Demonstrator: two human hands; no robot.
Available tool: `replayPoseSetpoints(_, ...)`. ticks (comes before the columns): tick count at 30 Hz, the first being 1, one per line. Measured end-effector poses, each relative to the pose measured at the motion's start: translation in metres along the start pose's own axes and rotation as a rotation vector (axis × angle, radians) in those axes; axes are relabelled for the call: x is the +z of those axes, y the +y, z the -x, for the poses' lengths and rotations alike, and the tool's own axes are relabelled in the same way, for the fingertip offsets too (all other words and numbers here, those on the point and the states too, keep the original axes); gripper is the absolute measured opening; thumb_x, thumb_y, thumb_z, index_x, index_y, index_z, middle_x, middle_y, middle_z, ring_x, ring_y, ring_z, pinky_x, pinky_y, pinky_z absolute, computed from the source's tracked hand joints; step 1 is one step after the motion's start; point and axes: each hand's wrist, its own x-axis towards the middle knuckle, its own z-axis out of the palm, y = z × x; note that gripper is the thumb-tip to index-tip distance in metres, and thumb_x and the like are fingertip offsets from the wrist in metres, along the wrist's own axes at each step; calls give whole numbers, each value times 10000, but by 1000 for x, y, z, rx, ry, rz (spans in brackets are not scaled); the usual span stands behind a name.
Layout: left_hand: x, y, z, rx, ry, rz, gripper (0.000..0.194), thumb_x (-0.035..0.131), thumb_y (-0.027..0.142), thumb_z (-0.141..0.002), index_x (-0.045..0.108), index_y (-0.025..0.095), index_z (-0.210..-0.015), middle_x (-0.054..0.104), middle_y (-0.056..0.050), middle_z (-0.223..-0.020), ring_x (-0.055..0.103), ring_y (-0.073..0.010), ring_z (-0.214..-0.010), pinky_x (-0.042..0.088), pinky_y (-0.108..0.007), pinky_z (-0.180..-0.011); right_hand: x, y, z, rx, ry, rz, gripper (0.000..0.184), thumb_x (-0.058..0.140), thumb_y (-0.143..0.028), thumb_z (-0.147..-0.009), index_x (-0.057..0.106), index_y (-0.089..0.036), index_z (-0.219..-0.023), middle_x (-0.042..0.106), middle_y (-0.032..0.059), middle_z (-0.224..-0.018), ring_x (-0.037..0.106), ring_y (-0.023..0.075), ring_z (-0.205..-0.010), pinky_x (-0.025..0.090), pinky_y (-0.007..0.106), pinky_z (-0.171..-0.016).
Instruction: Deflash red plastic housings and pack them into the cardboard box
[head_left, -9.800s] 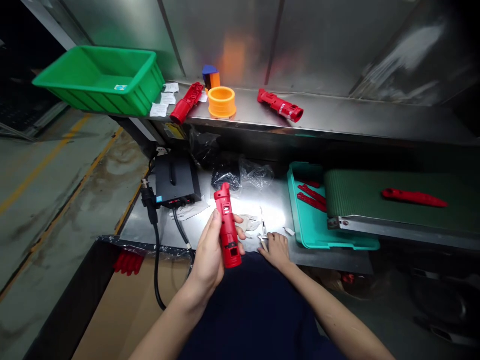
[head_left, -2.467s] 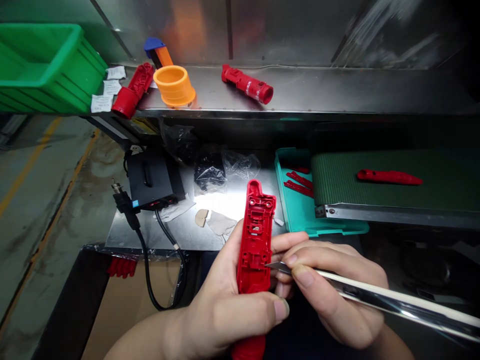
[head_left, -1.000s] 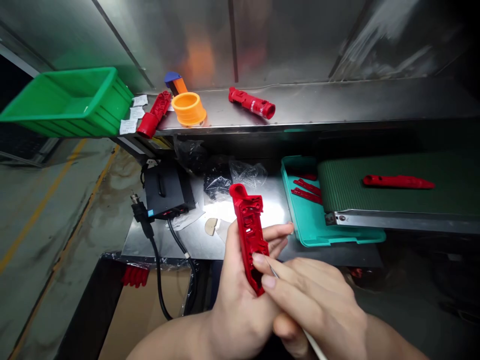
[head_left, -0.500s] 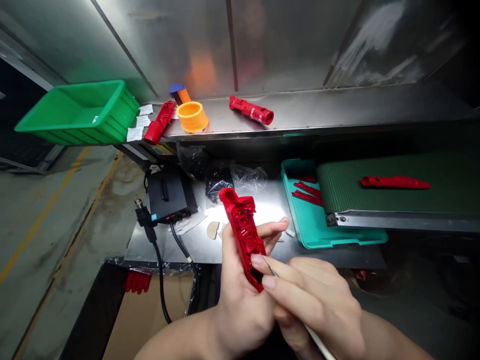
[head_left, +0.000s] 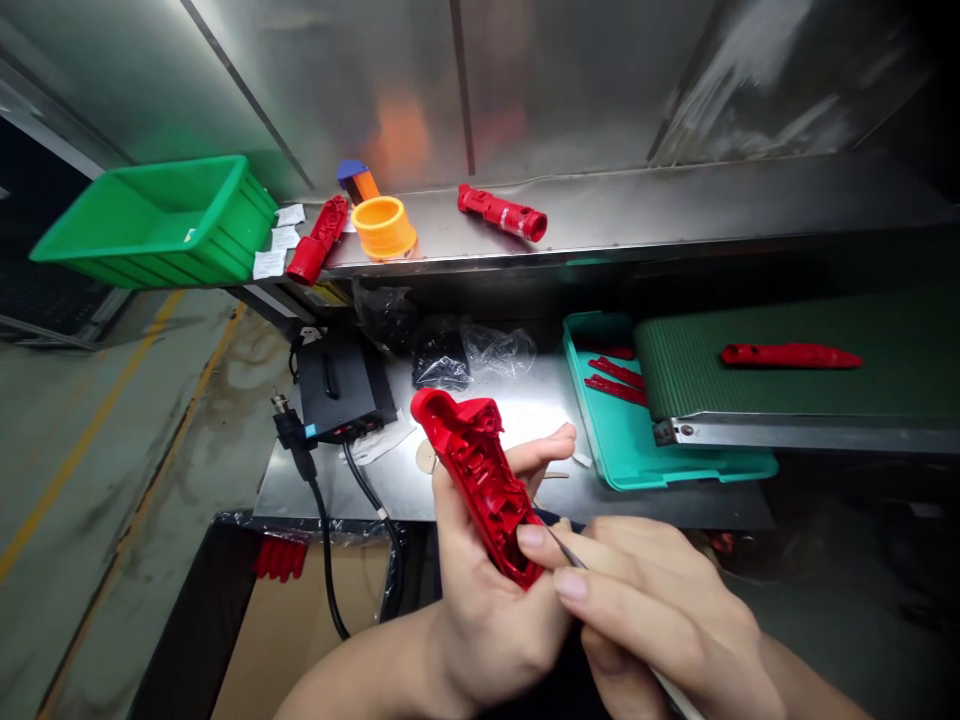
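Note:
A long red plastic housing (head_left: 484, 480), its ribbed hollow side facing up, lies tilted in my left hand (head_left: 491, 620). The palm and thumb grip its lower part, while other fingers stretch out behind it. Pinched in my right hand (head_left: 660, 610) is a thin pointed tool with a pale handle (head_left: 679, 695); its dark tip (head_left: 566, 550) reaches the housing's lower right edge. Whether the tip touches the plastic I cannot tell. Beyond the hands is the metal worktop (head_left: 525, 500).
On the shelf stand a green bin (head_left: 150, 225), an orange ring (head_left: 382, 228) and two red parts (head_left: 502, 213). A teal tray (head_left: 675, 470) sits under a green conveyor (head_left: 750, 390) carrying a red piece (head_left: 791, 356). At left are a black box (head_left: 341, 390) with a cable and a carton (head_left: 300, 620).
The red housing has turned in my left hand, its upper end swinging left and its open side tilting. My right hand has shifted slightly right and down with the tool.

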Motion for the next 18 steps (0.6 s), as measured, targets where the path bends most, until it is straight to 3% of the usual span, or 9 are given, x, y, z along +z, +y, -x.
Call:
replayPoseSetpoints(3, -2, 1, 2, -48, -1, -29, 632, 675, 110, -930, 442, 388, -1447, 646, -32, -1407, 609, -283, -1346, 419, -523, -1221, 6, 3, -5, -37, -55, 20, 218, 476, -129, -1029, 677, -89, -1104, 792, 189, -1130, 794, 223, -854, 656, 344, -695)
replayPoseSetpoints(7, -4, 0, 5, -50, 5, -32, 681, 702, 138, -920, 401, 401, -1472, 623, -22, -1435, 588, -290, -1367, 407, -511, -1235, 12, 5, -6, -94, -5, 44, 242, 444, -137, -1047, 680, -87, -1072, 798, 185, -1099, 793, 209, -838, 629, 316, -611)
replayPoseSetpoints(15, -5, -3, 5, -10, 8, -32, 632, 729, 197, -915, 438, 375, -1446, 627, -38, -1426, 608, -290, -1340, 438, -510, -1208, 13, 11, -7, -139, -44, -48, 266, 405, -166, -1083, 648, -58, -1101, 783, 215, -1095, 790, 198, -913, 575, 279, -580)
replayPoseSetpoints(18, -7, -4, 5, -55, -22, -57, 631, 717, 174, -916, 440, 371, -1448, 622, -56, -1435, 609, -302, -1337, 437, -538, -1204, 13, 13, -10, -139, -48, -70, 250, 414, -162, -1068, 634, -58, -1128, 779, 214, -1107, 784, 193, -927, 563, 280, -582)
